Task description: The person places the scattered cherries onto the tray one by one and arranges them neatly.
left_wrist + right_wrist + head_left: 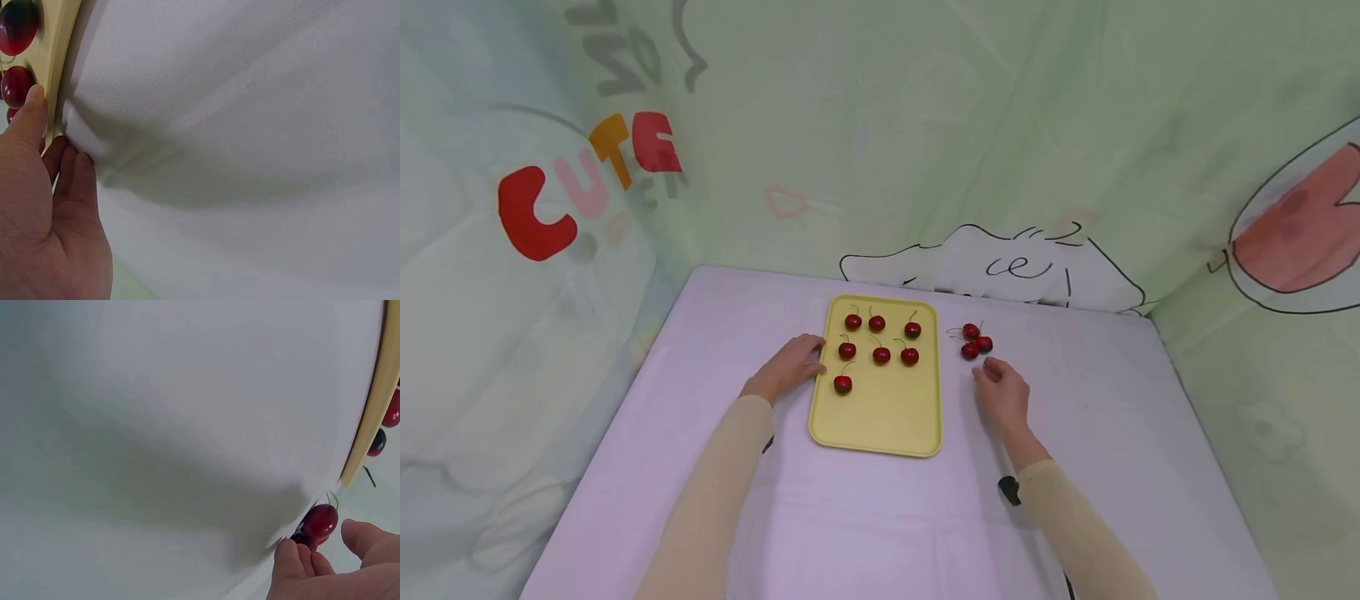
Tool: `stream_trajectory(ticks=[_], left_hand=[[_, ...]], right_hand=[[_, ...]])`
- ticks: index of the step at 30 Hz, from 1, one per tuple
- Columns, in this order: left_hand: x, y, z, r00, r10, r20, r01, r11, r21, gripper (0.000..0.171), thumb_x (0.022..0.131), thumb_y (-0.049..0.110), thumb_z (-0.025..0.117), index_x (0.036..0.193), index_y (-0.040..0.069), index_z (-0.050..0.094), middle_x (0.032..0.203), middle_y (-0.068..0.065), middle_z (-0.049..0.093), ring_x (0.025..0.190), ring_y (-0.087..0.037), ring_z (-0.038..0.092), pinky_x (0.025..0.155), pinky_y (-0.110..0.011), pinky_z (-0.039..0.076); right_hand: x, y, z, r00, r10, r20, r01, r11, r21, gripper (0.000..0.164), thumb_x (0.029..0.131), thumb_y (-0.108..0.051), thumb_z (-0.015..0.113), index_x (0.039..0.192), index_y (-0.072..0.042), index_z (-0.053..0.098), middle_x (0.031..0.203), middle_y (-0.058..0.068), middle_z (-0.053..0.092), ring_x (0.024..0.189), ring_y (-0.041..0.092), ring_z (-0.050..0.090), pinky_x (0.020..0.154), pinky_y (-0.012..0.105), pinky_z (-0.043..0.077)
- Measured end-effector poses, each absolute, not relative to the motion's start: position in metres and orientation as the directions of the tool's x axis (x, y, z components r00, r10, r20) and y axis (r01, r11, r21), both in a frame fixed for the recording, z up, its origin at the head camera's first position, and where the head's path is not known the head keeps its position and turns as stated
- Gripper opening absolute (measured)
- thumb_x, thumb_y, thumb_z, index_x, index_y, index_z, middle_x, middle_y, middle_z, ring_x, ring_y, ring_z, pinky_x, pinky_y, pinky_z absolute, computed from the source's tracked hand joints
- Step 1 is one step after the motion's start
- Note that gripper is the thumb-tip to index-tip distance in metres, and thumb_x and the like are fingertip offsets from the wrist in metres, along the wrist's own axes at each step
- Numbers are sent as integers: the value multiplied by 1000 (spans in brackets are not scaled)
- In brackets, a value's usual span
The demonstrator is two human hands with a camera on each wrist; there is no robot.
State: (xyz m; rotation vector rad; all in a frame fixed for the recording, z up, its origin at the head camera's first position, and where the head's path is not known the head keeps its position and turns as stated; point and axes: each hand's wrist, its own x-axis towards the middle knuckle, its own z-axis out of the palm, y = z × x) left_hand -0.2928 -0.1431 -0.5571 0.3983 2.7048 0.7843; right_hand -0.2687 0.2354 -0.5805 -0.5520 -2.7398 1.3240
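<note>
A yellow tray (pixel 880 417) lies on the table with several dark red cherries on it, such as a cherry (pixel 842 384) at its left side. My left hand (pixel 788 364) holds the tray's left edge; in the left wrist view the thumb (pixel 34 115) lies over the rim and the fingers sit along the outer side. To the right of the tray, three stemmed cherries (pixel 970 350) lie close together. Just in front of them is my right hand (pixel 1006 398), thumb and fingers parted around nothing. The right wrist view puts its fingertips right by a cherry (pixel 321 520).
A pale lilac cloth (pixel 850 517) covers the table. Light printed curtains (pixel 880 150) hang behind it and at both sides. Dark wrist bands, one of them a black band (pixel 1009 490), show by the beige sleeves.
</note>
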Motion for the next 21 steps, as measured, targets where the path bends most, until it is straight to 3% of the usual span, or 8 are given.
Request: stream_trajectory(ticks=[5, 21], left_hand=[[-292, -144, -555, -916, 346, -204, 183, 811, 556, 54, 97, 22, 63, 143, 1, 43, 146, -16, 45, 138, -30, 37, 118, -41, 28], [-293, -141, -556, -918, 332, -217, 164, 816, 554, 55, 97, 22, 63, 144, 1, 42, 147, -15, 44, 139, -30, 36, 118, -41, 27]], right_hand=[[-281, 243, -576, -930, 351, -113, 301, 544, -783, 45, 97, -25, 61, 136, -2, 55, 132, 16, 59, 119, 30, 56, 102, 42, 49], [-313, 258, -587, -928, 341, -150, 308, 479, -822, 54, 98, -26, 60, 146, -8, 44, 146, 12, 48, 131, 26, 48, 107, 36, 44]])
